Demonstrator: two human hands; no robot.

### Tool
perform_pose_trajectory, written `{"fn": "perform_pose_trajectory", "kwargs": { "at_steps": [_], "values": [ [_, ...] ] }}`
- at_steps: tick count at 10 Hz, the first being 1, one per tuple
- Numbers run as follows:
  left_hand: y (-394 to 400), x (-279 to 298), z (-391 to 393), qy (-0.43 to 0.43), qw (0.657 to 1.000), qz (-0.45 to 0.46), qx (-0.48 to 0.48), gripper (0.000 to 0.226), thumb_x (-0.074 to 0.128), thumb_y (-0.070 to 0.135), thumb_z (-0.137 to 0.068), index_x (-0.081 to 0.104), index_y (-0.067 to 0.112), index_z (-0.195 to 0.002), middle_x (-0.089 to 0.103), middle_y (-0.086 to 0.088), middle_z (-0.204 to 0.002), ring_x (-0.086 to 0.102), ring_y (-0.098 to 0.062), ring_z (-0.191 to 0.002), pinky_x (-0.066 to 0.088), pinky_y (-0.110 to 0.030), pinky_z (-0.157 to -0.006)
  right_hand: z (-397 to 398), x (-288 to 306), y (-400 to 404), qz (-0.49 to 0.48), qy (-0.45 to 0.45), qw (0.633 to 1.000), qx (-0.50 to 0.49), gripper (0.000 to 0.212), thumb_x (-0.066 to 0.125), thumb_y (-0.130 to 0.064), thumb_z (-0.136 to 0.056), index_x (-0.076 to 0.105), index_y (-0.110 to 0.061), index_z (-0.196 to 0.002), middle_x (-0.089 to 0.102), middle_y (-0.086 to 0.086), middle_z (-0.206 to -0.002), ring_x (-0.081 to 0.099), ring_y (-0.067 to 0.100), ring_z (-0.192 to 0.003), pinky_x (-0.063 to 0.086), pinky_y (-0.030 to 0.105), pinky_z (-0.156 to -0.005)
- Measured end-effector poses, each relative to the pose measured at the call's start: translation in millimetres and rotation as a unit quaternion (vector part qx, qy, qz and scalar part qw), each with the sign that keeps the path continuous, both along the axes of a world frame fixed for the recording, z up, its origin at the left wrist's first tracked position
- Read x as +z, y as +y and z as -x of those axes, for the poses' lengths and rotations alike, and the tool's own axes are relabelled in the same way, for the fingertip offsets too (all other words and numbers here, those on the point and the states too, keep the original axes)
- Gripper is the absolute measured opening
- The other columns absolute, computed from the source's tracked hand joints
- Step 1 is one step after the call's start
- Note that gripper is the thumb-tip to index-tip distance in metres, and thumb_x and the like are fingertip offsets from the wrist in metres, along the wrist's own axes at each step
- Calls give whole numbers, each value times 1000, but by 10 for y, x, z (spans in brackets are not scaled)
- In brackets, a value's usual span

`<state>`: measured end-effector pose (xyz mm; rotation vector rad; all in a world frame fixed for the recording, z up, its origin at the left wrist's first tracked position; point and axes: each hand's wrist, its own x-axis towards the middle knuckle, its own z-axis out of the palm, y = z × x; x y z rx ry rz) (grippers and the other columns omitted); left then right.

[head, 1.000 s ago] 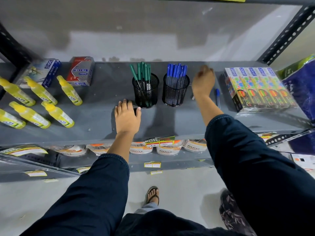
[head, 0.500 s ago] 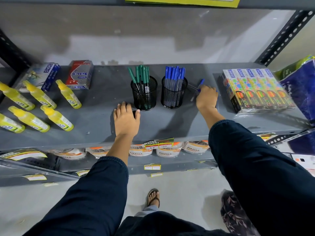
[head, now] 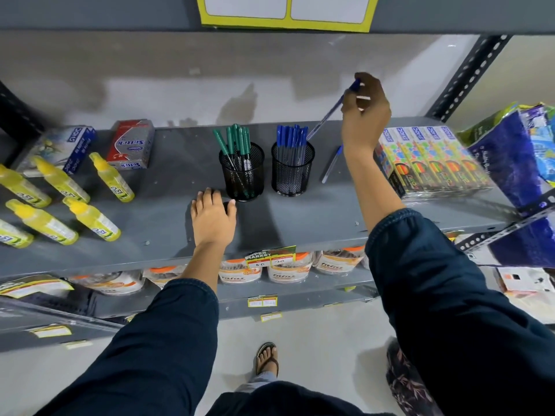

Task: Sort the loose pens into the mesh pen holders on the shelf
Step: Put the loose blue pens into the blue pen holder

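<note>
Two black mesh pen holders stand mid-shelf. The left holder [head: 242,175] has several green pens [head: 237,142]; the right holder [head: 292,172] has several blue pens [head: 290,138]. My right hand [head: 365,112] is raised above and right of the right holder, shut on a blue pen [head: 326,117] that slants down toward the holder's rim. One loose blue pen [head: 332,164] lies on the shelf right of that holder. My left hand [head: 212,219] rests flat on the shelf, just in front of the left holder, holding nothing.
The grey metal shelf [head: 168,235] carries several yellow glue bottles [head: 90,219] at left, two boxes [head: 129,148] at the back left, and a pack of crayon boxes [head: 432,163] at right. A blue bag [head: 516,163] hangs at far right. Tubs sit on the lower shelf.
My right hand has lifted from the shelf surface with a blue pen and now holds it up over the right holder. The left hand stays put.
</note>
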<state>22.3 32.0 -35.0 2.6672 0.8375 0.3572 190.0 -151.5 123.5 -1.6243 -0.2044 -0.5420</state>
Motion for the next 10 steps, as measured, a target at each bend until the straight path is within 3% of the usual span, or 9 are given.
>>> {"fn": "perform_pose_trajectory", "kwargs": {
  "at_steps": [1, 3, 4, 5, 6, 7, 8, 9, 10],
  "values": [
    [3, 6, -4, 1, 1000, 1, 2, 45, 40, 31, -95, 43, 1, -128, 41, -23, -141, 30, -39, -135, 20, -49, -114, 42, 63, 87, 7, -22, 999, 22, 30, 51, 6, -83, 62, -3, -110, 62, 6, -84, 56, 3, -67, 47, 5, -58],
    [10, 7, 1, -1, 1000, 5, 1, 45, 40, 31, -95, 43, 0, -128, 42, -23, -141, 30, -39, -135, 20, -50, -114, 98, -208, 269, 175, 29, 981, 81, 30, 54, 1, -87, 60, -3, -116, 69, 19, -94, 64, 26, -76, 56, 36, -77],
    [8, 14, 6, -4, 1000, 7, -3, 45, 39, 30, -95, 43, 0, -129, 41, -24, -141, 30, -40, -135, 20, -50, -114, 115, -396, 315, 257, 50, 960, 99, 28, 55, -1, -88, 56, -3, -116, 72, 19, -90, 65, 28, -76, 54, 37, -76],
    [5, 23, 10, -4, 1000, 10, -2, 45, 39, 30, -96, 42, 0, -129, 41, -23, -142, 29, -39, -135, 19, -49, -115, 106, -500, 326, 300, 70, 947, 92, 21, 60, -7, -88, 59, -3, -108, 70, 18, -93, 64, 29, -80, 50, 31, -72],
    [6, 29, 18, -5, 1000, 10, -2, 45, 39, 30, -96, 42, 1, -129, 41, -22, -142, 29, -38, -135, 19, -48, -115, 82, -554, 317, 278, 57, 956, 81, 24, 66, -13, -85, 63, -4, -108, 61, 17, -106, 57, 23, -74, 34, 12, -65],
    [6, 28, 18, -7, 1000, 13, -2, 45, 39, 30, -96, 42, 0, -130, 41, -22, -142, 29, -38, -135, 19, -48, -115, -16, -584, 216, 221, 65, 973, -6, 20, 57, -16, -92, 61, -3, -107, 56, 19, -113, 60, 29, -79, 38, 18, -69],
    [5, 23, 11, -5, 1000, 17, 0, 45, 40, 29, -95, 41, 1, -130, 40, -22, -143, 28, -38, -136, 18, -47, -115, -160, -717, 59, 313, 129, 941, -26, 28, 42, -6, -95, 52, -1, -121, 49, 23, -127, 56, 39, -107, 48, 39, -94],
    [6, 27, 8, -3, 1000, 18, 1, 46, 39, 30, -96, 41, 1, -131, 39, -22, -143, 28, -38, -136, 18, -47, -115, -221, -930, -51, 504, 196, 837, 82, 46, 37, -10, -99, 26, -3, -143, 22, 22, -153, 24, 40, -140, 24, 44, -118],
    [3, 31, 8, -2, 1000, 17, 3, 46, 40, 30, -95, 41, 1, -131, 39, -21, -144, 28, -37, -136, 18, -47, -115, -239, -1095, -107, 601, 212, 758, 135, 47, 31, -21, -102, 24, 0, -143, 13, 18, -157, 6, 33, -147, 11, 46, -120]
  ]
}}
